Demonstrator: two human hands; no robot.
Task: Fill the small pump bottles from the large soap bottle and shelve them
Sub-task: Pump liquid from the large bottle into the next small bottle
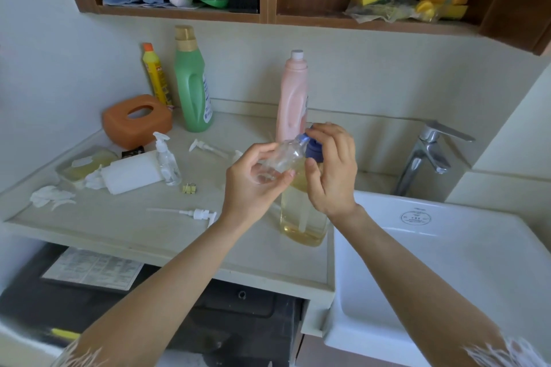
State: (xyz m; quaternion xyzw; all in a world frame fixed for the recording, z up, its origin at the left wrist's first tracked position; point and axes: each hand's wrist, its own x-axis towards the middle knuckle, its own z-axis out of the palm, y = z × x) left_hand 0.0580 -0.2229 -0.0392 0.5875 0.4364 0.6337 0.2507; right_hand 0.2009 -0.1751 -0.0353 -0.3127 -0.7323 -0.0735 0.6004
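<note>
My left hand [253, 185] grips a small clear bottle [283, 158], tilted with its neck up and to the right. My right hand [331, 170] pinches the blue cap [307, 140] at that neck. Directly behind and below my hands stands the large soap bottle [302, 217] with yellow liquid and a dark blue top [314, 150]. Another small clear pump bottle [167, 162] stands upright on the counter to the left. Two loose white pump heads [196, 213] [205, 147] lie on the counter.
A pink bottle [292, 98], green bottle [193, 83] and yellow bottle [155, 74] stand at the back wall beside an orange tissue holder [137, 121]. A white sink [447, 262] with a tap [429, 152] lies at right. Wooden shelves [268, 16] hang overhead, holding cloths and sponges.
</note>
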